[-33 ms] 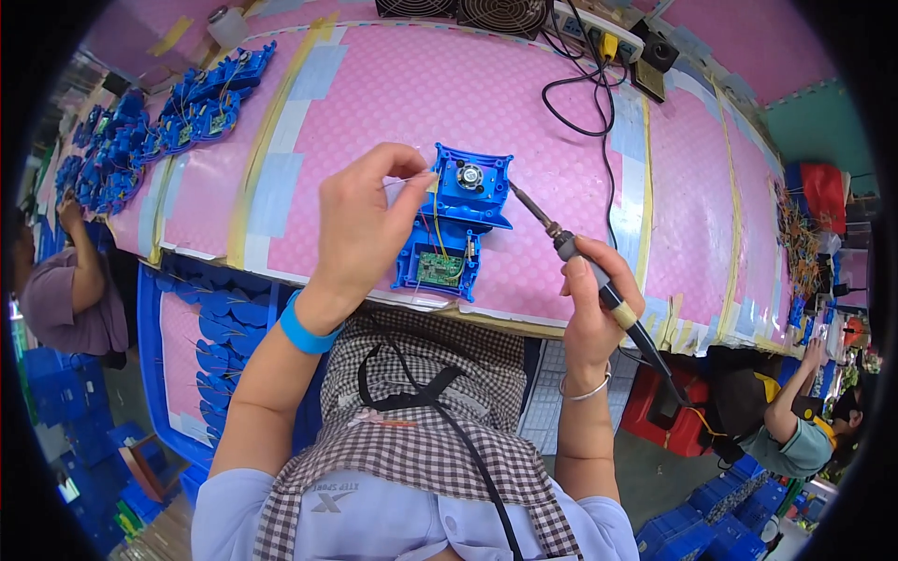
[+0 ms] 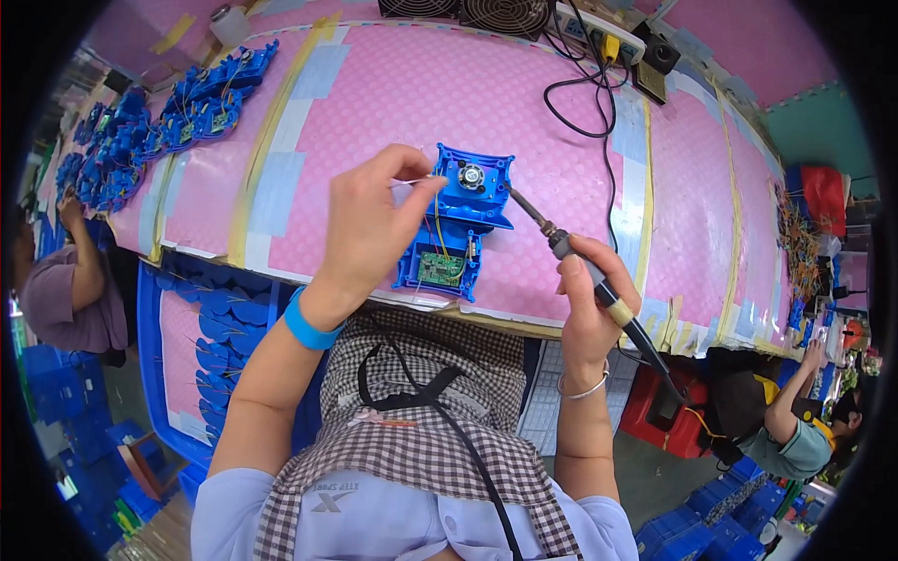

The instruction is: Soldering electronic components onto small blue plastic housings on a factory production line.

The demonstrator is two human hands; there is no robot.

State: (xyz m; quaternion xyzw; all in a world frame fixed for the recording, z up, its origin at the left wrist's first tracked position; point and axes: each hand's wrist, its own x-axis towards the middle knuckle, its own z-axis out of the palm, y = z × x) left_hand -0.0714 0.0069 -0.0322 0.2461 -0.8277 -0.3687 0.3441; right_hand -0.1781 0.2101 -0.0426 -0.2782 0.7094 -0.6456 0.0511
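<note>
A blue plastic housing (image 2: pixel 487 208) lies near the table's front edge, in two joined halves. Its far half carries a small round speaker (image 2: pixel 471 177); the near half holds a green circuit board (image 2: pixel 441 268), with thin yellow and red wires running between them. My left hand (image 2: pixel 374 220) is at the left side of the far half, thumb and forefinger pinched on a thin pale wire (image 2: pixel 404 183). With my right hand (image 2: pixel 599 299) I grip a soldering iron (image 2: pixel 567 245) like a pen. Its tip is close to the right edge of the far half; I cannot tell whether they touch.
A black cord (image 2: pixel 613 192) crosses the table from a power strip (image 2: pixel 599 33). An iron stand (image 2: pixel 649 82) sits at the back right. Several blue housings (image 2: pixel 210 103) lie at left, above a blue bin (image 2: pixel 154 393). Co-workers (image 2: pixel 70 299) sit to both sides.
My left hand has shifted slightly right, toward the far half of the housing. The iron's tip has moved a little left and nearer its right edge.
</note>
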